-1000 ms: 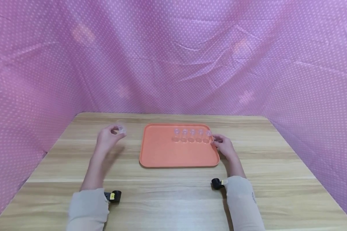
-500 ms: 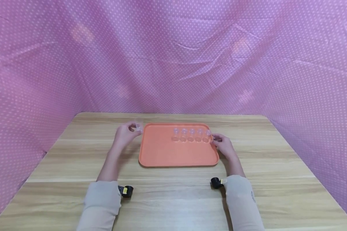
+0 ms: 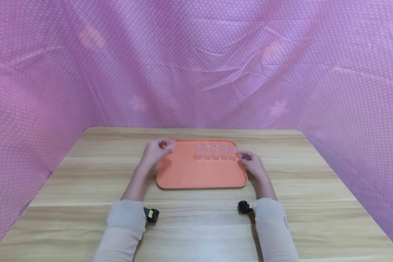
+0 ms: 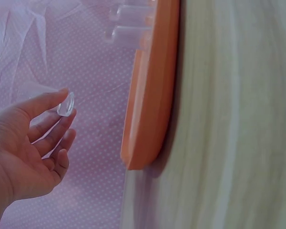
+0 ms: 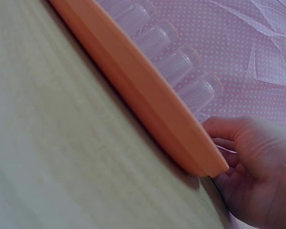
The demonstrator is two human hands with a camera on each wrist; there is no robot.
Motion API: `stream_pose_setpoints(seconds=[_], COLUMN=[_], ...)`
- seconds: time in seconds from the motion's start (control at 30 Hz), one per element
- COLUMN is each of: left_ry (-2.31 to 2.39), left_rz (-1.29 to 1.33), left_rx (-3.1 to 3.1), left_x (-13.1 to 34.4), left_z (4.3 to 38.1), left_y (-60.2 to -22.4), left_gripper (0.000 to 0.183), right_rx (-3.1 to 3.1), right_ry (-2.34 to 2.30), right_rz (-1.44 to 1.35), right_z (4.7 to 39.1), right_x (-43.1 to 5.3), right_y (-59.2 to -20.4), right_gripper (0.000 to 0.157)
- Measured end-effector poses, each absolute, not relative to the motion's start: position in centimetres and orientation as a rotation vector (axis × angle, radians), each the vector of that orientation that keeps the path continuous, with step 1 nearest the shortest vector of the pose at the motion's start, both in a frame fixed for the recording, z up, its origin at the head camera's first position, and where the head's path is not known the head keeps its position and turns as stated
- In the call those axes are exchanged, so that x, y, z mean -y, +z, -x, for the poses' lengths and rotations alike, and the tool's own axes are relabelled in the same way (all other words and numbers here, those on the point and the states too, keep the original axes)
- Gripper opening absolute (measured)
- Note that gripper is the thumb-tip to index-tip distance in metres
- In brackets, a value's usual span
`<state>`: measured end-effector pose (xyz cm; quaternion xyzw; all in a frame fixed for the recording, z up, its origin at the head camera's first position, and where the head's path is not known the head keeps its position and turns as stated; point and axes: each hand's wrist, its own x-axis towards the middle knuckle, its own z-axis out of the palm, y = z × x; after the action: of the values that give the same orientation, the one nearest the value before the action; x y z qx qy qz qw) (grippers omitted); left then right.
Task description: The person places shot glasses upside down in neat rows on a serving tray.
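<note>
My left hand [image 3: 154, 152] pinches a small clear glass [image 3: 171, 145] between thumb and fingers, over the back left corner of the orange tray [image 3: 199, 176]. In the left wrist view the thumb and fingertips hold this glass [image 4: 66, 106] by its thick end, and the other fingers bend loosely below. Several matching clear glasses [image 3: 216, 153] stand in a row on the back right part of the tray. At the tray's right edge, my right hand [image 3: 253, 165] grips the rim beside the end glass [image 5: 202, 90]; some of its fingers are hidden behind the tray.
The tray lies on a light wood-grain table [image 3: 196, 225]. A pink dotted cloth [image 3: 196, 72] hangs behind the table and along both sides. Black wrist cameras [image 3: 153, 215] sit at both sleeves.
My left hand has carried the glass rightward from the table left of the tray to above the tray's back left corner. The right hand and the row of glasses have stayed put.
</note>
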<state>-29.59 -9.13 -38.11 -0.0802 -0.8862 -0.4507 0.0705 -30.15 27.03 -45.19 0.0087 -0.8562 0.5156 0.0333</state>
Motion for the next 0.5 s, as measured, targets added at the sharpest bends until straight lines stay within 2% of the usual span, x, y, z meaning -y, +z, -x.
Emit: stream_pose_setpoints(seconds=[0.17, 0.5], left_ry=[-1.331, -1.26], left_rz=[0.244, 0.195], left_rx=[2.637, 2.573], left_x=[8.2, 7.1], left_z=[29.4, 29.6], left_y=[-38.3, -39.0], left_gripper=[0.026, 0.027], right_rx=[2.638, 2.625], right_ry=[1.594, 1.593], right_rz=[-0.022, -0.034], right_z=[30.1, 30.3], right_x=[-27.0, -27.2], right_y=[-45.1, -45.3], right_gripper=[0.033, 0.033])
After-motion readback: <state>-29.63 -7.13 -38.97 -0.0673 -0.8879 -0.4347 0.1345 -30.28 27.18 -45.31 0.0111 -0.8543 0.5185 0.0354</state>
